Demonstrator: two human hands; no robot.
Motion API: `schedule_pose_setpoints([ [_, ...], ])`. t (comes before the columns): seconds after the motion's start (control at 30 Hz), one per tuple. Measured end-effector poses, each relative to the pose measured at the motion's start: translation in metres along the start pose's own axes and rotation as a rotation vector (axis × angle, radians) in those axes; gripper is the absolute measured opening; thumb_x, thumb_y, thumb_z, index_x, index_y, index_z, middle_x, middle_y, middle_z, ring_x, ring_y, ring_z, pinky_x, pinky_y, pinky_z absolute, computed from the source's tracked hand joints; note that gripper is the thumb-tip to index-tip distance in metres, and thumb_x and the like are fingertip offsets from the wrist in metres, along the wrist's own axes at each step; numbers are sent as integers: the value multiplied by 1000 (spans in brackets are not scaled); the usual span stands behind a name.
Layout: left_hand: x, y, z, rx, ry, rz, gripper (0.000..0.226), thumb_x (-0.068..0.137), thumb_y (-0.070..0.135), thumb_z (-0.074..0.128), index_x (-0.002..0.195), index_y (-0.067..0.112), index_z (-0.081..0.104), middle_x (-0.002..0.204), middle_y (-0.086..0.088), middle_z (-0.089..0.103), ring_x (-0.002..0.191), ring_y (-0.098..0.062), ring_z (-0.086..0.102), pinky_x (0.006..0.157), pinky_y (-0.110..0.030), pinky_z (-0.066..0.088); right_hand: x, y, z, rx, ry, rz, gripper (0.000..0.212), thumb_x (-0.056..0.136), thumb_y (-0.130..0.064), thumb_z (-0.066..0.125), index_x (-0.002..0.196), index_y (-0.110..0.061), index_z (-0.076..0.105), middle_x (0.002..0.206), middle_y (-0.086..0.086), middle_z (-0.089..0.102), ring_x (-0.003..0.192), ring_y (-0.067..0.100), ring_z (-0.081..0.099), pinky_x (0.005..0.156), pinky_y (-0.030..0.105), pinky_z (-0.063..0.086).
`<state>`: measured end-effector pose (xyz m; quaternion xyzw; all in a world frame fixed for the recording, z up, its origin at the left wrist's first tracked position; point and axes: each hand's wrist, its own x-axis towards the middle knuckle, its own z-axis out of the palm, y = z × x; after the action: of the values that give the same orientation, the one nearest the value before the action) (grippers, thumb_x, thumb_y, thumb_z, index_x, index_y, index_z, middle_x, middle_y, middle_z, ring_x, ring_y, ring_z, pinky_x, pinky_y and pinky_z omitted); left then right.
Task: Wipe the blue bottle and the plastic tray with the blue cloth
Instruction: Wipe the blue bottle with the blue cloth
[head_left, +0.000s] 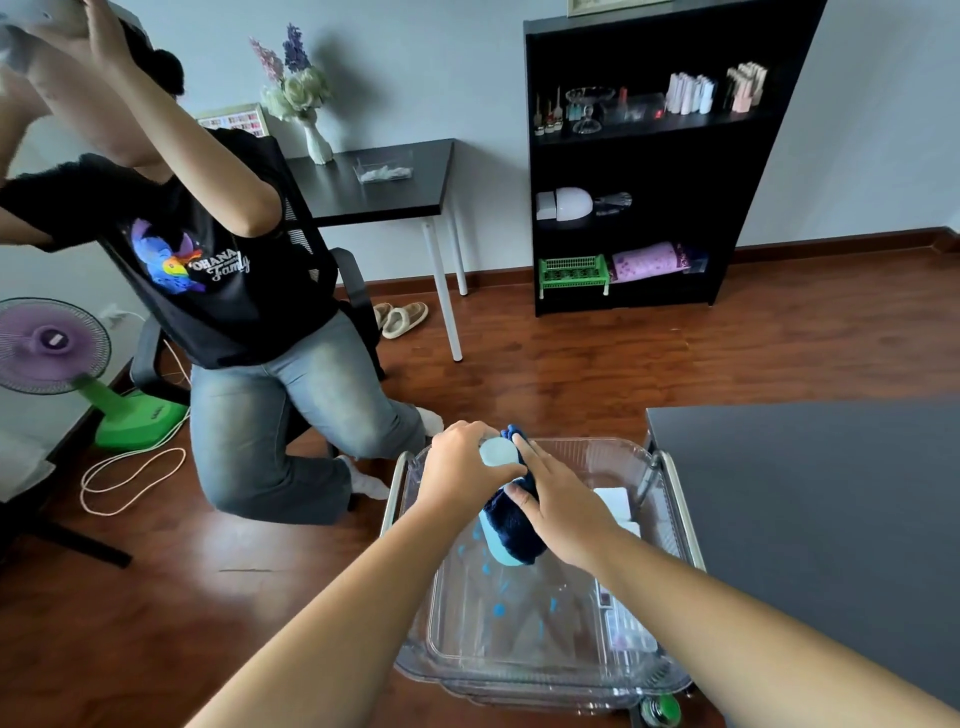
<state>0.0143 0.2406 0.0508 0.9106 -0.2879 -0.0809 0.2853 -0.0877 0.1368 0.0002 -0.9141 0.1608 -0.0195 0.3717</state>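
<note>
Above the plastic tray (524, 670), the blue bottle (500, 545) is held upright over the tray's far half, not resting on the floor of it as far as can be seen. Bottle top is gripped by the left hand (457, 470), fingers closed around the pale cap (497, 452). Blue cloth (514, 519) is wrapped against the bottle's right side and pressed on by the right hand (563, 506), fingers spread flat over the cloth, thumb side toward the cap. Whether the right fingers are fully clamped round the bottle cannot be told. Blue specks are seen through the tray's clear bottom, below the bottle. Tray is seated in a metal-framed cart (680, 499), just left of a dark tabletop (810, 499). Beyond the tray, to its left, a second person (249, 322) is seen on a chair, arms raised. A black shelf unit (639, 171) stands well behind the tray against the wall.
</note>
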Motion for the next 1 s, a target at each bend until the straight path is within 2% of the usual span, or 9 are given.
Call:
schedule_pose_setpoints([
  [0.13,10,-3,-10,5,-132,46,46,64,38,81,107,22,70,103,6,67,102,-14,57,87,-34,51,18,9,-20,54,-191,-7,72,93,-50,48,149,-44,3,158,-13,20,144,15,25,112,39,32],
  [0.23,16,-6,-20,-38,-234,106,43,62,31,84,103,25,72,93,16,66,93,-5,60,83,-23,51,29,13,-33,45,-327,25,76,89,-57,51,147,-48,4,156,-16,24,142,17,31,107,30,32],
  [0.33,16,-8,-23,-71,-262,126,44,61,30,86,102,28,71,86,27,60,90,1,59,76,-11,47,25,14,-28,86,-290,47,72,87,-64,46,146,-51,6,153,-17,31,139,17,36,98,27,35],
  [0.47,-3,-12,-8,-90,-64,52,50,65,38,84,110,22,68,99,9,64,93,-9,60,83,-24,51,5,8,-9,71,-51,1,60,94,-53,41,146,-48,12,154,-17,29,139,16,35,105,40,40],
  [0.6,-13,-5,5,-18,46,-19,45,66,44,80,103,23,67,92,9,56,86,-10,52,71,-21,38,-5,1,7,48,48,-19,60,98,-45,42,150,-39,14,156,-12,27,139,16,33,107,33,35],
  [0.8,3,-7,-11,-7,-169,85,47,64,35,82,108,24,69,99,10,64,96,-10,58,82,-26,48,13,14,-21,68,-226,7,70,91,-56,49,146,-50,7,154,-16,31,139,16,36,105,32,37],
  [0.87,10,-8,-21,-33,-283,123,48,63,30,85,108,26,70,91,19,62,92,-4,59,78,-15,47,20,15,-26,13,-300,-5,75,88,-60,49,146,-50,3,153,-13,34,137,18,39,103,32,39],
  [0.93,15,-7,-27,-25,-348,143,48,63,28,85,109,27,70,88,23,59,85,4,55,71,-3,40,20,13,-24,42,-292,-15,73,87,-62,49,144,-53,4,151,-13,38,134,19,43,101,33,42],
  [1.0,14,-9,-26,-38,-346,143,52,65,29,85,114,27,68,96,19,62,88,4,56,71,-2,39,14,12,-17,95,-206,0,70,88,-60,49,143,-54,7,148,-13,42,132,18,45,100,35,42],
])
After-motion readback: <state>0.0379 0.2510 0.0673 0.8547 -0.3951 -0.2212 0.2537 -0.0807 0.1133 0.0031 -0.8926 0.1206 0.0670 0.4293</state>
